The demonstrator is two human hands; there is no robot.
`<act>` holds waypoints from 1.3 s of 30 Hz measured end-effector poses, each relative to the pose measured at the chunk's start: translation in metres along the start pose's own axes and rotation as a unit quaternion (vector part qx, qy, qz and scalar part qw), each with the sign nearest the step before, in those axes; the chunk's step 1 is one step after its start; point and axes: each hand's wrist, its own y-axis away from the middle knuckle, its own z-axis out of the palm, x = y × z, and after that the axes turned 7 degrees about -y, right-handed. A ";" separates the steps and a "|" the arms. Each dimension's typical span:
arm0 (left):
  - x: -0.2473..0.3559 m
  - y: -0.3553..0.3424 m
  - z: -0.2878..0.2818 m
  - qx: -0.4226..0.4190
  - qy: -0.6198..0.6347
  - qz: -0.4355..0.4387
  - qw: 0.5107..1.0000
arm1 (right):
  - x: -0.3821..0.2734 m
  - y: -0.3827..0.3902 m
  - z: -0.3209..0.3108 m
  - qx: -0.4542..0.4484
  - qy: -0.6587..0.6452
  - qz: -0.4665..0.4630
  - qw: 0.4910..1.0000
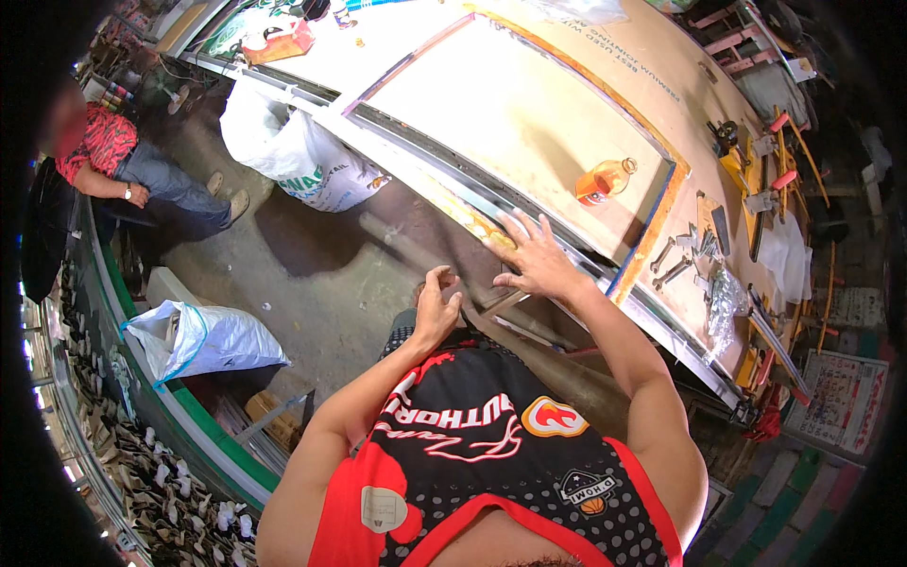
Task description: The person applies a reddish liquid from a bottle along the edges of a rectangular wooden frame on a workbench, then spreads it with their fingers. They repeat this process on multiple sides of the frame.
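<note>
My right hand (531, 255) lies flat with fingers spread on the near edge of a large framed panel (510, 113) on the workbench, pressing the metal frame strip (444, 184) at the bench edge. My left hand (436, 302) is just below the bench edge, fingers curled around something small that I cannot make out. An orange plastic bottle (603, 181) lies on its side on the panel, beyond my right hand.
Metal fittings and bolts (685, 255), clamps and tools (770, 180) lie along the bench's right end. White sacks (283, 142) (203, 340) stand on the concrete floor. A seated person (123, 170) is at the far left. Long pipes (529, 350) lean under the bench.
</note>
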 end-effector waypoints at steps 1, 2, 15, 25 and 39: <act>-0.001 0.000 -0.001 -0.001 0.006 -0.004 1.000 | -0.001 -0.001 0.000 -0.011 -0.001 0.004 1.000; -0.002 0.000 -0.002 0.001 0.001 0.002 1.000 | 0.000 -0.003 -0.001 0.020 0.024 0.017 0.999; 0.000 -0.015 -0.011 -0.005 -0.009 -0.001 1.000 | -0.008 -0.019 -0.003 -0.041 0.015 0.000 0.999; -0.001 -0.025 -0.020 -0.002 0.021 -0.008 1.000 | -0.010 -0.034 -0.002 0.007 0.043 0.053 0.998; 0.000 -0.036 -0.030 -0.012 0.014 -0.003 1.000 | -0.016 -0.051 -0.004 -0.038 0.018 -0.003 0.999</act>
